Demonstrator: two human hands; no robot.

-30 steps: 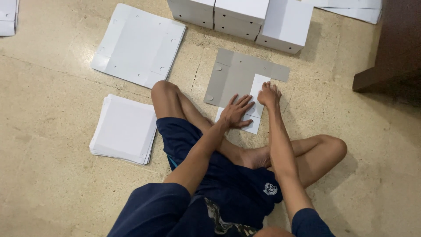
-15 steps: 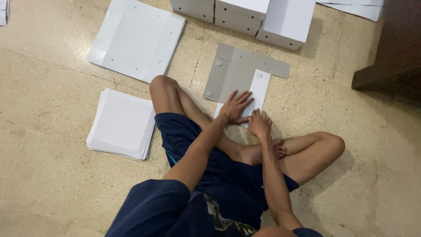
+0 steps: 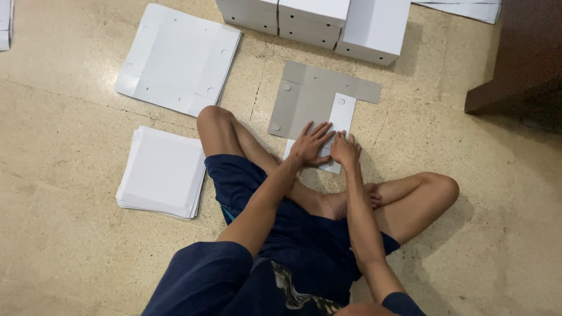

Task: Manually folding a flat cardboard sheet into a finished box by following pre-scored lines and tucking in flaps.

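- A stack of white flat sheets (image 3: 163, 173) lies on the tiled floor (image 3: 64, 246) at the far left, just beside the person's bent left knee.
- Farther away and a little to the right, a pile of larger white die-cut cardboard blanks (image 3: 178, 58) with small holes lies flat and slightly askew.
- In the middle, a grey flattened cardboard blank (image 3: 304, 100) is spread on the floor right ahead of the person's crossed legs; two round tabs show near its left edge.
- A narrow white cardboard strip (image 3: 341, 112) lies over the grey blank, running from its middle down toward the person.
- The left hand (image 3: 312, 145) rests flat on the near end of the strip, fingers spread and extended: an open, wide grip that presses rather than clasps.
- The right hand (image 3: 344, 150) sits touching the left, its fingers bent down on the same strip; whether it pinches the edge cannot be told.
- Beyond the grey blank, a row of assembled white boxes (image 3: 316, 20) stands side by side on the floor.
- At the far right, a dark wooden piece of furniture (image 3: 521, 58) stands well apart from the hands.
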